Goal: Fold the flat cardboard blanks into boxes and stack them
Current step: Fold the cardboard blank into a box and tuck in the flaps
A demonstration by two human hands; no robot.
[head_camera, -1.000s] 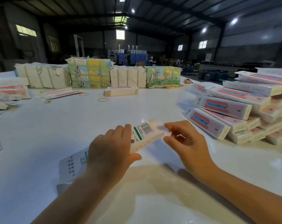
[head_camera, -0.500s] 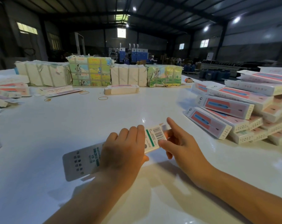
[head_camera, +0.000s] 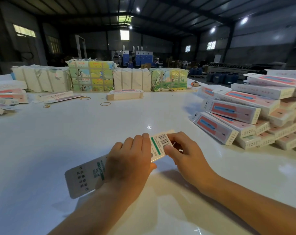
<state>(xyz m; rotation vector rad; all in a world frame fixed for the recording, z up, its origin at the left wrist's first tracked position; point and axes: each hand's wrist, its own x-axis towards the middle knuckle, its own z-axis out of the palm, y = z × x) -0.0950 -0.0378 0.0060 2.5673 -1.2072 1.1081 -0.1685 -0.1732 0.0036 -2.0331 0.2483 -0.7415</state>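
I hold a long white carton [head_camera: 158, 146] with a barcode and green stripe just above the white table [head_camera: 93, 129], in front of me. My left hand [head_camera: 130, 160] wraps around its middle, fingers on top and thumb underneath. My right hand [head_camera: 181, 150] pinches the far barcode end, thumb on the face and fingers curled behind it. The near end of the carton [head_camera: 82, 180] sticks out to the lower left, flat and printed. A heap of folded pink-and-blue boxes [head_camera: 242, 116] lies at the right.
Wrapped bundles of blanks [head_camera: 91, 76] line the table's far edge. A small stack of flat blanks [head_camera: 124, 94] lies before them, with rubber bands [head_camera: 105, 103] nearby. More blanks and boxes [head_camera: 6, 97] lie at the left edge.
Both hands carried the carton slightly nearer and it turned flatter. My right hand closed from an open reach onto the barcode end.
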